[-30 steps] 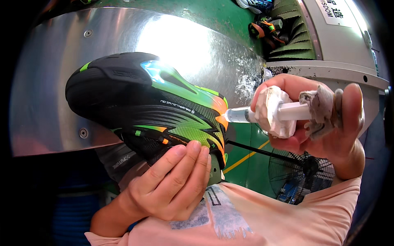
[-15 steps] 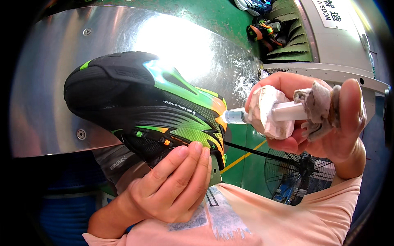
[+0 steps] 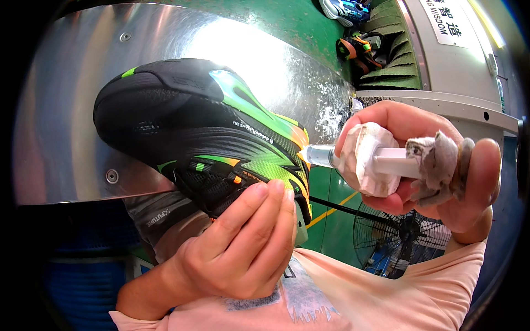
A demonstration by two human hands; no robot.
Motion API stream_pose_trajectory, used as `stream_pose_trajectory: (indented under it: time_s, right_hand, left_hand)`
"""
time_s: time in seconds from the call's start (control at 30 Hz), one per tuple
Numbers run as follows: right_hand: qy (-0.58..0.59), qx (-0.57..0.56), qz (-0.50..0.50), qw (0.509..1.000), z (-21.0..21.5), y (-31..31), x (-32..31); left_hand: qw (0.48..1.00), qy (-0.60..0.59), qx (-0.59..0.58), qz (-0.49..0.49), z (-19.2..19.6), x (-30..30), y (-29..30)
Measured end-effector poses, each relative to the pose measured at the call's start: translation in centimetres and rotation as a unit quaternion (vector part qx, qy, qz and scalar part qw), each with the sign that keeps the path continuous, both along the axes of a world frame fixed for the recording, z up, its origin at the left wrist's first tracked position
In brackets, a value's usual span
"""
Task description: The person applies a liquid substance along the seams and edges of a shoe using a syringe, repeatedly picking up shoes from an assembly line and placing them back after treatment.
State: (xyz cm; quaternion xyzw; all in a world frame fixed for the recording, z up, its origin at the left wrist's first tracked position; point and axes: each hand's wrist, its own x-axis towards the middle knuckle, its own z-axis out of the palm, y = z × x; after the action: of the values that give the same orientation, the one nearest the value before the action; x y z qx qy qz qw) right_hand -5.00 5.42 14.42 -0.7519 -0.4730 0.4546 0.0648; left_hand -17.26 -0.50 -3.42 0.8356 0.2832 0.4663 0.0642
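A black sneaker point(image 3: 165, 118) with green and orange areas is tilted on its side over the metal table, toe to the left. My left hand point(image 3: 237, 248) is closed on its collar, beside a grey-green shoe last point(image 3: 301, 226) that shows at the opening. My right hand point(image 3: 475, 187) grips a clear syringe point(image 3: 321, 155), its thumb at the plunger end. White wrapping point(image 3: 364, 160) surrounds the barrel, and ragged greyish cloth point(image 3: 436, 165) covers the plunger end. The syringe's tip meets the orange heel edge, near the sole line.
A shiny metal table point(image 3: 72, 110) with bolts and white residue lies beneath the shoe. At upper right, more shoes point(image 3: 361, 49) sit by a machine opening hung with green flaps point(image 3: 395, 55). A black floor fan point(image 3: 406, 229) stands at lower right.
The sneaker, my left hand and the syringe have shifted slightly right in the picture. The tip still stays at the heel edge, and both grips are kept.
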Motion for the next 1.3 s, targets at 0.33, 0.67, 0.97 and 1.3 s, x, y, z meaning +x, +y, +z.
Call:
stream_pose_trajectory:
  time_s: [0.33, 0.67, 0.97, 1.3]
  right_hand:
    - [0.211, 0.014, 0.031, 0.977, -1.6, -0.8, 4.5]
    - [0.332, -0.011, 0.034, 0.943, -3.8, -4.0, 10.5]
    - [0.615, 0.090, 0.024, 0.783, -11.1, -5.5, 13.5]
    - [0.593, 0.061, -0.044, 0.801, -12.8, -5.0, 13.2]
  left_hand:
    - [1.000, 0.009, -0.013, 0.002, 0.8, 0.2, 0.6]
    - [0.997, 0.030, -0.066, 0.009, 1.9, -0.3, 0.9]
    - [0.980, 0.170, -0.103, 0.019, 4.0, -2.1, 0.8]
    - [0.960, 0.246, -0.125, 0.056, 6.3, -2.0, 2.5]
